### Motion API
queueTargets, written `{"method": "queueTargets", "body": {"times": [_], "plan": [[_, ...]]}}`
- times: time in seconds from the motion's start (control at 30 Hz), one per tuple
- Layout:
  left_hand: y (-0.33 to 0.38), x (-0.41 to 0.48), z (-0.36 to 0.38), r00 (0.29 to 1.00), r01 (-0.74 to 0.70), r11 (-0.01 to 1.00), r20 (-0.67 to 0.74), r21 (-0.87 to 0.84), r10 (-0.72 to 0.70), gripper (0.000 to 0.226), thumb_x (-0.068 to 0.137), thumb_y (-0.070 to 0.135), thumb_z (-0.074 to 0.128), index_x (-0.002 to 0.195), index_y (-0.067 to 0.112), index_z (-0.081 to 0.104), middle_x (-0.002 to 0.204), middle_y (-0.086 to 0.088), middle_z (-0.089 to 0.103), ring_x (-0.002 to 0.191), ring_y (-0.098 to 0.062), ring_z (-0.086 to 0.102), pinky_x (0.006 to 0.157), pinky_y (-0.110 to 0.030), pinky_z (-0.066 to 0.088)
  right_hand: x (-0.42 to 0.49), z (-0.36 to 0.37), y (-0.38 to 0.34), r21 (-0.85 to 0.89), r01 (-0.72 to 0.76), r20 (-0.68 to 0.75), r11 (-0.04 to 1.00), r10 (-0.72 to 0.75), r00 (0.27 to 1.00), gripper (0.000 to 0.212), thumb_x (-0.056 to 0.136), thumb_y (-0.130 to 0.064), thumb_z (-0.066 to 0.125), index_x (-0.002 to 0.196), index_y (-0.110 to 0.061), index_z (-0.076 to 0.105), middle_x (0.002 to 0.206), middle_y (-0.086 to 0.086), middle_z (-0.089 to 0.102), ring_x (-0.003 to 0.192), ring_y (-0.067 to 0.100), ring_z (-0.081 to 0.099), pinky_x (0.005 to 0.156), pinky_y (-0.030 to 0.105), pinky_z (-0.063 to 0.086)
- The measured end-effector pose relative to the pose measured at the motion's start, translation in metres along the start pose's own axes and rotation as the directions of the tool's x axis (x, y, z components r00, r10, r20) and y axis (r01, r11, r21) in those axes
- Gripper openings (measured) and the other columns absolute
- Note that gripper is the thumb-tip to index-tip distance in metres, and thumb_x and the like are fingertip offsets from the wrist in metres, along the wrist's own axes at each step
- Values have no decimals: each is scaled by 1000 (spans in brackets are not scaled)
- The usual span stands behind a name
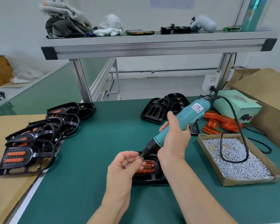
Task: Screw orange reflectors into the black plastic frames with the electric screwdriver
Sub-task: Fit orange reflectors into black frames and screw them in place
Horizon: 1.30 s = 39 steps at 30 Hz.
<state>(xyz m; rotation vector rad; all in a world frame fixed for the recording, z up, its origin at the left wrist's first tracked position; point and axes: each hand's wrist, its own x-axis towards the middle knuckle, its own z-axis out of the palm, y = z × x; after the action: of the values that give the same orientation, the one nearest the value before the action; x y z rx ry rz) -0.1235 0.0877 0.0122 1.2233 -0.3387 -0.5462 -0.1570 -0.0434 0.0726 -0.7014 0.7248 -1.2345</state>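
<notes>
the tilted screwdriver (189,113) is being gripped by the right hand (174,139); a tiny screw (141,158) is being pinched at its tip by the left hand (124,168), over the reflector (148,167) lying in the frame (150,181).

Only two arms of the person show. Left hand (124,165) and left forearm (110,206) are bare and come in from the frame edge at 6 o'clock. Right hand (174,136) and right forearm (192,191) are bare, coming in from 5 o'clock. Both arms stay uncovered right to the frame edge.
</notes>
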Motion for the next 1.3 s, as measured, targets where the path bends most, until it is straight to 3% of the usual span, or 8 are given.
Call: {"method": "queueTargets", "body": {"times": [0.2,0.33,0.5,0.57,0.67,0.83,1.07,1.3], "plan": [[-1,2,-3,996,69,997,56,-46,-66,22,82,-8,70,101,1,65,90,-17,76,81,-23,75,66,-20,56,-2,3,-1,2,21,24,1000,-21,999,26,83,-27,74,93,-15,53,53,-2,51,49,10,47,49,17,44],[0,3,-6,988,125,991,94,-49,-120,48,66,20,81,106,1,63,93,-19,76,79,-24,74,64,-21,55,-1,4,-3,12,22,22,1000,-22,1000,25,85,-25,74,92,-16,52,54,-2,52,50,10,48,57,24,44],[3,15,-27,988,151,988,-40,18,-150,50,80,50,72,98,4,67,82,-16,72,67,-20,63,57,-29,45,3,7,-6,21,53,31,998,-53,998,24,86,-24,74,88,-18,50,53,-2,51,50,12,48,60,27,44],[2,22,-39,989,99,970,-126,221,-73,30,90,45,66,86,16,68,73,-7,66,60,-16,54,55,-29,38,5,9,-6,24,78,45,997,-79,996,24,87,-22,73,87,-17,50,53,-2,50,49,12,47,56,24,44],[-4,31,-51,987,47,694,-139,719,76,18,87,37,71,74,28,63,64,4,61,61,-15,55,60,-31,43,4,13,-4,18,127,83,992,-128,988,24,88,-18,74,84,-15,51,54,-2,50,48,12,46,52,22,44],[-5,37,-47,1000,6,282,-3,959,-11,34,75,63,59,78,30,53,72,12,63,74,-6,60,62,-29,42,-5,23,4,-30,255,203,966,-244,948,18,84,-17,74,79,-16,57,58,0,51,48,13,46,50,21,43],[-3,37,-43,999,-39,167,40,985,-4,32,74,57,59,71,26,51,69,7,62,68,-6,56,57,-26,37,-16,27,23,-151,348,342,925,-281,897,20,80,-24,75,76,-13,59,60,4,53,54,21,47,55,29,44],[-5,37,-43,999,-39,161,39,986,1,34,75,56,60,68,25,50,65,10,60,67,-7,55,56,-25,35,-18,21,34,-204,360,362,910,-272,892,24,80,-24,75,74,-8,57,58,1,52,53,20,47,53,33,44]]}}
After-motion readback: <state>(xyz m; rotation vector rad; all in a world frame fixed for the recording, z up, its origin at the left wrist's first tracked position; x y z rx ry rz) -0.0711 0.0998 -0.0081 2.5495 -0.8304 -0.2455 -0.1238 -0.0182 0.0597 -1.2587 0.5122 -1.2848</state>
